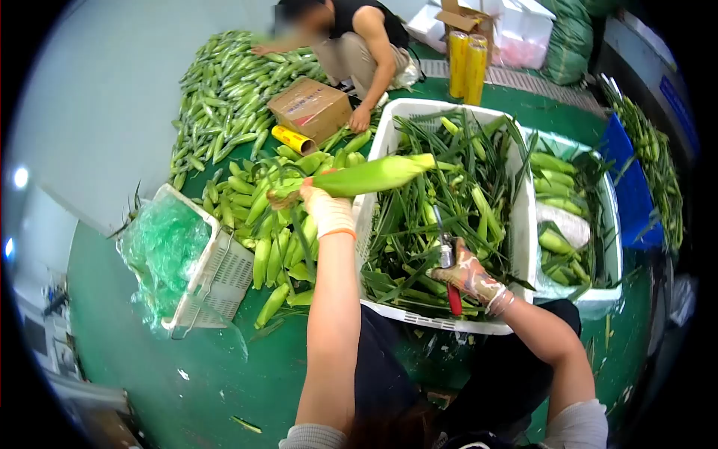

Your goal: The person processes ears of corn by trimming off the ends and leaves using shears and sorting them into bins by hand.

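My left hand [329, 209], in a pale glove with an orange cuff, is closed round the stem end of an ear of corn [374, 176] in its green husk. The ear's tip points right, over a white crate [529, 247] of cut leaves and husks. In a patterned glove, my right hand [473, 275] grips pruning shears [446, 256] with a red handle, low over the same crate. The shears are apart from the ear. A heap of unpeeled corn [277, 251] lies on the floor below and left of my left hand.
Left stands a white basket [228, 262] with green plastic film [164, 239]. Another person [366, 45] crouches at the back beside wrapped corn [232, 82] and a cardboard box [310, 108]. A second crate [615, 224] holding corn is at right, near a blue panel [628, 187].
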The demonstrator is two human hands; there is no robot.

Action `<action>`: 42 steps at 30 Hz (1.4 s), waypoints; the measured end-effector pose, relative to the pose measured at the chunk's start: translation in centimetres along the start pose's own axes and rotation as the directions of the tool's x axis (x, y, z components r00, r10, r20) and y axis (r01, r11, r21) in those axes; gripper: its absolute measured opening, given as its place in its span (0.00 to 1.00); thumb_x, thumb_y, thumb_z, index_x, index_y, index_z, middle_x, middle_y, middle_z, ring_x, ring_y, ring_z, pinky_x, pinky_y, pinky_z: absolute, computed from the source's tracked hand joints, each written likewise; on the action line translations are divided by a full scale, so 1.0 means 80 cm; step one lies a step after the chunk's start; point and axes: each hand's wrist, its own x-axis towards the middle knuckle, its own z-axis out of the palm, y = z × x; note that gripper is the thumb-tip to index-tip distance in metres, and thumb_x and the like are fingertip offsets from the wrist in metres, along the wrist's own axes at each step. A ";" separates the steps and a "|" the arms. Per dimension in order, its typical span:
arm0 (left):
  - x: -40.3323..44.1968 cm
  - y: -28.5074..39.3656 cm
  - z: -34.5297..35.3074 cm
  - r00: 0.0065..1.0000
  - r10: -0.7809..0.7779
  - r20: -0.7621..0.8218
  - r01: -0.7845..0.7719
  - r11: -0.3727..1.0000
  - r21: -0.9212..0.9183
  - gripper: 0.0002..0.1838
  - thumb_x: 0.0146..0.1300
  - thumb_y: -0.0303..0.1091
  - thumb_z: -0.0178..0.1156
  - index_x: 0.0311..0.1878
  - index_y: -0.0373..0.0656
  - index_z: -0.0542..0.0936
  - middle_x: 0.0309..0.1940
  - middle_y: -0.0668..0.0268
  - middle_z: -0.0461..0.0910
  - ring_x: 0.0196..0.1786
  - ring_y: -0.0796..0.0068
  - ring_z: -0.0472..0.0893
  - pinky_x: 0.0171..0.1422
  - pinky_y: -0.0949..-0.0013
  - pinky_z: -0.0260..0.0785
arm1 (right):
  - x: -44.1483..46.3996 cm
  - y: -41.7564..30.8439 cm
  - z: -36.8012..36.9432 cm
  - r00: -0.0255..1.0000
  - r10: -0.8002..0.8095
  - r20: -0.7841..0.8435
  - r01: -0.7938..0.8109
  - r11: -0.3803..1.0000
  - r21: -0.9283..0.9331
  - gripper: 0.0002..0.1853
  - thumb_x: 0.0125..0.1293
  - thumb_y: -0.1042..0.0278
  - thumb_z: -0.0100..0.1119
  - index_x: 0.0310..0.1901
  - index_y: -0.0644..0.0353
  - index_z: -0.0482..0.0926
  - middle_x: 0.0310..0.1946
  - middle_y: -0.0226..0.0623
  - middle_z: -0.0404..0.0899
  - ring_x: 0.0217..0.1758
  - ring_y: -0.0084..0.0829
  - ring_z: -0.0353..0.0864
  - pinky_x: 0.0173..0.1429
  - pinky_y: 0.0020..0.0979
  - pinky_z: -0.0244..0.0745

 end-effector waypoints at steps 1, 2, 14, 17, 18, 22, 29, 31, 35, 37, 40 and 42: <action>0.004 -0.002 0.000 0.998 0.047 -0.037 -0.047 0.999 0.006 0.15 0.65 0.49 0.44 0.40 0.47 0.67 0.32 0.61 0.73 0.37 0.62 0.74 0.49 0.54 0.70 | 0.002 0.000 0.003 0.999 -0.036 0.002 0.036 0.999 -0.005 0.44 0.45 0.48 0.70 0.54 0.74 0.61 0.40 0.54 0.76 0.43 0.47 0.77 0.49 0.38 0.73; 0.013 0.002 -0.002 0.999 -0.041 -0.024 0.043 0.997 0.066 0.17 0.64 0.50 0.44 0.40 0.46 0.68 0.34 0.60 0.74 0.40 0.61 0.74 0.51 0.53 0.69 | 0.001 -0.005 0.000 0.999 -0.036 0.015 0.035 0.998 0.049 0.44 0.45 0.48 0.70 0.54 0.74 0.61 0.41 0.55 0.75 0.44 0.46 0.77 0.50 0.37 0.72; -0.022 -0.039 -0.019 0.983 -0.088 0.163 0.049 0.972 0.231 0.24 0.64 0.56 0.48 0.28 0.41 0.67 0.24 0.61 0.72 0.27 0.64 0.70 0.40 0.61 0.67 | 0.043 0.012 -0.042 0.983 -0.186 0.010 0.177 0.951 0.253 0.29 0.46 0.52 0.69 0.41 0.68 0.71 0.32 0.46 0.77 0.34 0.37 0.75 0.42 0.34 0.72; -0.007 -0.034 -0.021 0.989 -0.122 0.079 0.106 0.977 0.187 0.25 0.63 0.56 0.48 0.26 0.42 0.66 0.22 0.61 0.70 0.26 0.63 0.70 0.39 0.61 0.67 | 0.052 0.044 -0.017 0.988 -0.124 0.089 0.094 0.955 0.280 0.23 0.48 0.54 0.67 0.36 0.66 0.74 0.26 0.43 0.77 0.29 0.38 0.77 0.37 0.35 0.74; -0.007 -0.033 -0.019 0.993 -0.104 0.064 0.089 0.976 0.200 0.25 0.63 0.56 0.49 0.24 0.43 0.64 0.19 0.63 0.68 0.25 0.64 0.69 0.38 0.60 0.67 | 0.040 0.037 -0.025 0.992 -0.043 0.119 0.011 0.965 0.260 0.22 0.49 0.54 0.66 0.37 0.65 0.75 0.27 0.43 0.78 0.30 0.38 0.77 0.37 0.35 0.74; -0.002 -0.013 -0.015 0.963 -0.123 0.238 0.077 0.978 0.193 0.23 0.62 0.55 0.53 0.25 0.45 0.64 0.18 0.65 0.67 0.24 0.66 0.68 0.38 0.61 0.68 | 0.026 0.033 -0.053 0.990 0.129 0.052 -0.137 0.969 0.204 0.26 0.52 0.49 0.67 0.41 0.65 0.75 0.35 0.44 0.78 0.38 0.35 0.78 0.45 0.33 0.73; -0.053 -0.047 -0.016 0.859 -0.278 0.430 0.056 0.886 0.460 0.28 0.61 0.60 0.55 0.37 0.39 0.72 0.29 0.57 0.78 0.31 0.60 0.77 0.44 0.60 0.71 | 0.029 0.013 -0.037 0.973 -0.227 -0.048 0.231 0.925 0.301 0.25 0.50 0.57 0.72 0.42 0.62 0.70 0.30 0.37 0.76 0.33 0.29 0.73 0.42 0.33 0.71; -0.035 -0.029 -0.027 0.840 -0.214 0.499 -0.180 0.757 0.628 0.30 0.62 0.62 0.52 0.37 0.37 0.73 0.30 0.57 0.78 0.33 0.61 0.78 0.44 0.62 0.71 | -0.003 -0.028 -0.071 0.971 -0.238 -0.024 0.239 0.968 0.069 0.23 0.50 0.57 0.70 0.40 0.62 0.70 0.28 0.41 0.77 0.30 0.34 0.74 0.40 0.34 0.72; 0.030 0.010 -0.049 0.674 0.076 0.735 -0.632 -0.456 0.627 0.35 0.64 0.66 0.45 0.39 0.34 0.75 0.29 0.55 0.80 0.35 0.62 0.80 0.42 0.67 0.70 | 0.015 0.027 -0.063 0.971 -0.164 -0.172 0.158 0.986 -0.045 0.19 0.52 0.62 0.65 0.38 0.65 0.71 0.25 0.45 0.78 0.27 0.40 0.79 0.34 0.36 0.75; -0.007 0.013 -0.033 0.814 0.034 0.580 -0.497 -0.478 0.725 0.30 0.66 0.59 0.48 0.43 0.36 0.76 0.29 0.54 0.80 0.36 0.59 0.80 0.41 0.67 0.69 | 0.025 0.034 -0.059 0.962 -0.162 -0.221 0.152 0.986 -0.064 0.23 0.54 0.58 0.64 0.43 0.66 0.69 0.28 0.46 0.79 0.31 0.45 0.81 0.37 0.38 0.76; -0.026 -0.016 -0.052 0.460 -0.425 0.780 -0.863 -0.009 0.505 0.20 0.69 0.37 0.48 0.60 0.36 0.69 0.44 0.59 0.81 0.32 0.69 0.78 0.38 0.69 0.68 | 0.023 -0.011 -0.056 0.936 -0.259 -0.241 0.266 0.964 -0.004 0.29 0.56 0.50 0.63 0.49 0.66 0.68 0.39 0.51 0.79 0.44 0.47 0.79 0.48 0.40 0.74; -0.073 -0.036 -0.053 0.383 -0.539 0.750 -0.850 0.112 0.514 0.16 0.68 0.38 0.53 0.54 0.38 0.75 0.47 0.62 0.80 0.43 0.70 0.79 0.47 0.71 0.70 | 0.051 -0.024 -0.037 0.933 -0.251 -0.258 0.346 0.825 0.448 0.29 0.54 0.51 0.66 0.49 0.66 0.70 0.40 0.49 0.79 0.44 0.39 0.78 0.51 0.34 0.73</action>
